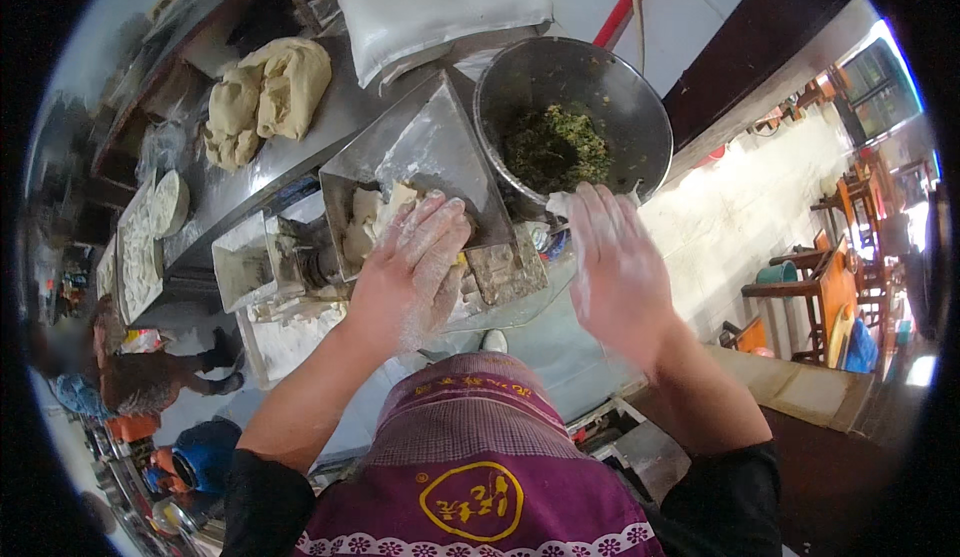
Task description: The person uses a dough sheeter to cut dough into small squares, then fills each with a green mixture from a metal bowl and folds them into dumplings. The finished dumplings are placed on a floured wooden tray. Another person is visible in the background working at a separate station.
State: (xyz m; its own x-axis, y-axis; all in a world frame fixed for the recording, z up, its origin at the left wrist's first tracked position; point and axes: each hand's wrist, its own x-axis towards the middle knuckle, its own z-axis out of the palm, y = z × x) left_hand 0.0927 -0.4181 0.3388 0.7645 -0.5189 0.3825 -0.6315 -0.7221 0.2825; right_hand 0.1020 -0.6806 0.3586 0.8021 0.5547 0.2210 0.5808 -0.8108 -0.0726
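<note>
My left hand (pixel 418 257), dusted with flour, lies with fingers stretched out over a metal hopper (pixel 440 137). Its fingertips are next to pale dough pieces (pixel 370 219) inside the hopper; whether they press on the dough is hidden. My right hand (pixel 620 267), slightly blurred, is at the near rim of a big steel bowl (pixel 650 127). A thin white piece (pixel 560 203), like cloth, sticks out on both sides of its fingers; the palm is out of sight. A chopped green filling (pixel 555 147) lies in the bowl.
Large dough lumps (pixel 290 87) rest on the metal counter (pixel 345 87) at the far left. A stuffed white sack (pixel 440 7) lies behind the hopper. Left of the hopper is a floury metal tray (pixel 245 262). Wooden furniture (pixel 825 287) stands farther right; another person (pixel 150 377) is at left.
</note>
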